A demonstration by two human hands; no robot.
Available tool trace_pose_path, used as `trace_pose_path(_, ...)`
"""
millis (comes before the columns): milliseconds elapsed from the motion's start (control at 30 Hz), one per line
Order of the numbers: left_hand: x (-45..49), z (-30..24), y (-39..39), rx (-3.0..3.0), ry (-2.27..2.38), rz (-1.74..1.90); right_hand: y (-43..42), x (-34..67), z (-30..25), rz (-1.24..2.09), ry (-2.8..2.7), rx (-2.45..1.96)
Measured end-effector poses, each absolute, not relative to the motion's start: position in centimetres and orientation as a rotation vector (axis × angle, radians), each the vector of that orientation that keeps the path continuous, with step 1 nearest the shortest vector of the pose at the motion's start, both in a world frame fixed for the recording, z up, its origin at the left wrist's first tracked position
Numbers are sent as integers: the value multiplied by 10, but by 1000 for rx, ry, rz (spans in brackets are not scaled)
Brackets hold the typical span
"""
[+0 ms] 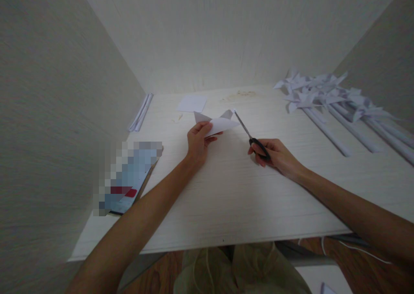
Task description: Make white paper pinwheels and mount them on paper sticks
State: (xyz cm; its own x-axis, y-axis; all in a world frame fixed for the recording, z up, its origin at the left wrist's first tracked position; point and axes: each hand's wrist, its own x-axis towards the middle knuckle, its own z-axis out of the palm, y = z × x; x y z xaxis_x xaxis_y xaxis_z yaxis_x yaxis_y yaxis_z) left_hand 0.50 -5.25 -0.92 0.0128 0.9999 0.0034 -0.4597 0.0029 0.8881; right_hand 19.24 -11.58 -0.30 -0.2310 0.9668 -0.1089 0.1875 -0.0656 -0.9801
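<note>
My left hand (199,143) pinches a white paper piece (221,124) above the table, thumb on top and fingers beneath. Its corners stand up at the far side, partly folded. To the right, my right hand (270,153) grips black-handled scissors (244,128) by the finger loops. Their blades point up and left and look closed, with the tip close to the paper's right corner. Whether the tip touches the paper, I cannot tell. Behind my left hand a flat white paper square (193,103) lies on the table.
Several paper pinwheels (302,99) with rolled paper sticks (328,132) are piled at the right. Rolled paper tubes (141,112) lie by the left wall. A phone-like device (131,179), partly pixelated, rests at the left. Walls enclose the white table (220,203) on three sides.
</note>
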Motion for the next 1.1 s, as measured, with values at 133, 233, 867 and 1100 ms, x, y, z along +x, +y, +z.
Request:
trace_pose_path(133, 7, -9, -54, 920, 843, 1264, -115, 192, -2, 1373, -1429, -1281)
trace_pose_path(233, 8, -10, -53, 882, 859, 1278, -115, 193, -2, 1395, -1440, -1272)
trace_pose_path(867, 4, -8, -51, 559, 839, 1470, -118, 194, 1, 1408, -1788, -1237)
trace_pose_path(1100, 5, -5, -52, 559, 845, 1423, -117, 195, -2, 1353, -1831, -1268)
